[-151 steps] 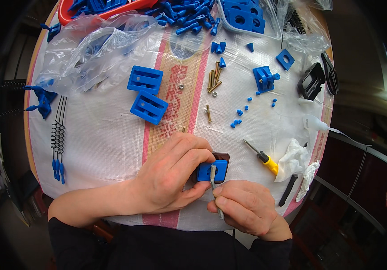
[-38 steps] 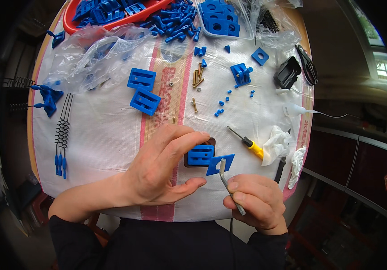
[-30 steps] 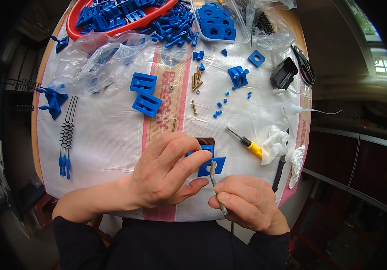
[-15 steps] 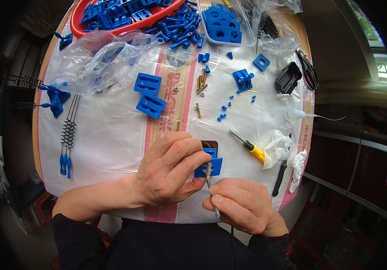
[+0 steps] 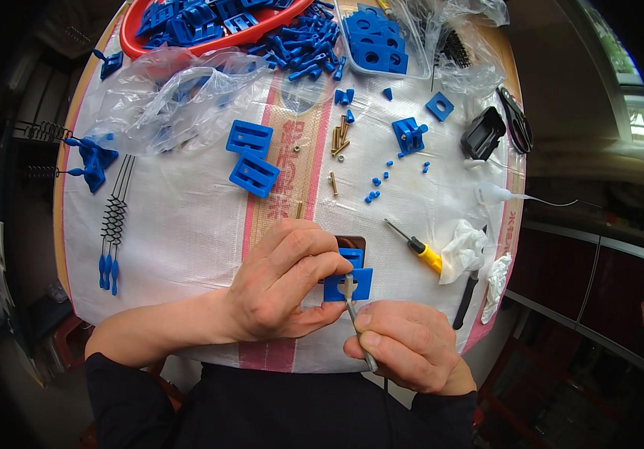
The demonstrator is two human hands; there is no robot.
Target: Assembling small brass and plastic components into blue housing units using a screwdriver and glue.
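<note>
Near the table's front edge, my left hand pinches a blue plastic plate between thumb and fingers. My right hand is closed round the shaft of a slim grey metal spanner. The spanner's widened head rests against the blue plate, close to my left fingertips. Another blue piece shows just behind the plate, over a dark flat rectangular object. My left fingers hide part of the plate and whatever is under it.
A yellow-handled screwdriver, crumpled tissue and a knife lie to the right. Brass bolts, small blue caps and two blue slotted blocks lie further off. A red basin and clear tub hold blue parts.
The spanner's head has turned on the plate, now showing broader, and its lower end has swung slightly right with my right hand. My left hand keeps its grip. The view has shifted slightly.
</note>
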